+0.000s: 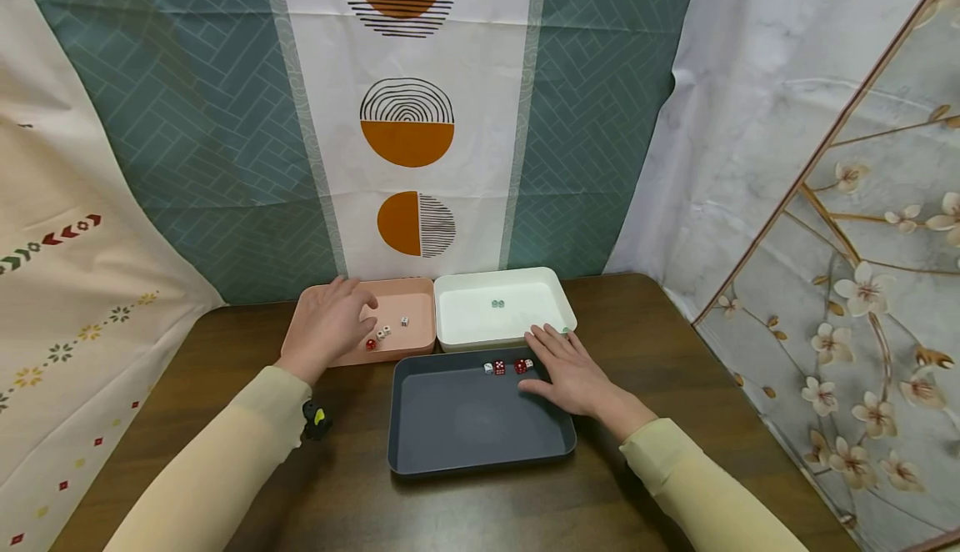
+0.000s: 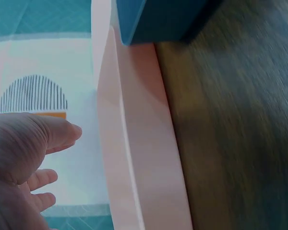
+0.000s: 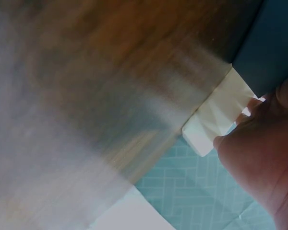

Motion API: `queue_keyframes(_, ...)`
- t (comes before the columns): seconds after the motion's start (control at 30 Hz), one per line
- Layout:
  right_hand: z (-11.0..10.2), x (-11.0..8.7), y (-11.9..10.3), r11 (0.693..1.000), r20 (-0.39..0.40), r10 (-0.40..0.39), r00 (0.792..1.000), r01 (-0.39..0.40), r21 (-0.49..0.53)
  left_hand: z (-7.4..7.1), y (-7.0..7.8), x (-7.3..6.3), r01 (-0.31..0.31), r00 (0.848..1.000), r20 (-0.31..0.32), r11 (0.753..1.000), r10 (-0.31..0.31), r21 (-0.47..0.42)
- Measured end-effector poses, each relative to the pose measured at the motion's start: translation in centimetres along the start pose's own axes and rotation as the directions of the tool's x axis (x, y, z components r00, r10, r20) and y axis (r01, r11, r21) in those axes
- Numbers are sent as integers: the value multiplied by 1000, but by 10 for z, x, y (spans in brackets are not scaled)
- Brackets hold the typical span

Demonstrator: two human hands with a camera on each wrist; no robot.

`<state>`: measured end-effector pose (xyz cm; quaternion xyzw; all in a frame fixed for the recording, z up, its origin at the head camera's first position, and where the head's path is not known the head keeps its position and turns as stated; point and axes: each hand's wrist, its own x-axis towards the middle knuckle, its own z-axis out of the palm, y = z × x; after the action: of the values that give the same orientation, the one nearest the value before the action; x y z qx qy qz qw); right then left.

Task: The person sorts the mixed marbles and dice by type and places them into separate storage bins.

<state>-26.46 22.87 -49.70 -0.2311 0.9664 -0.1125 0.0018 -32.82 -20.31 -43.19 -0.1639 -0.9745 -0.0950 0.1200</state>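
Observation:
My left hand (image 1: 330, 327) hovers over the left part of the pink tray (image 1: 422, 293), fingers loosely bent. In the left wrist view, thumb and fingertips stand apart with nothing between them. The pink tray holds several white dice (image 1: 405, 321) and a red die (image 1: 371, 344). My right hand (image 1: 566, 373) reaches across the right end of the dark grey tray (image 1: 480, 427), fingers stretched to the near rim of the white tray (image 1: 457, 310). Red dice (image 1: 499, 367) and white dice (image 1: 488, 368) lie along the grey tray's far side, left of this hand.
Two pale greenish dice (image 1: 497, 303) lie in the white tray, and a small green thing (image 1: 566, 330) shows by the right fingertips. All three trays stand on a dark wooden table (image 1: 345, 485). Patterned cloth (image 1: 480, 227) hangs behind the table and at both sides.

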Motion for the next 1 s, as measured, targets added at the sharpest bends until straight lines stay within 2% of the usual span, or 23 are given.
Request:
queue_keyframes(0.13, 0, 0, 0, 1000, 0, -2, 1000, 2, 7, -1, 14, 3, 44, 998, 44, 991, -39, -125)
queue_keyframes(0.23, 0, 1, 0, 1000, -2, -4, 1000, 4, 7, -3, 25, 5, 38, 999, 39, 991, -33, -130)
queue_keyframes(0.57, 0, 0, 0, 1000, -1, -4, 1000, 4, 3, -3, 62, 6, -67, 998, -10, 996, 67, -63)
queue_keyframes(1.0, 3, 0, 3, 1000, -25, -17, 1000, 18, 13, 1, 103, 6, -143, 989, 16, 989, 144, -40)
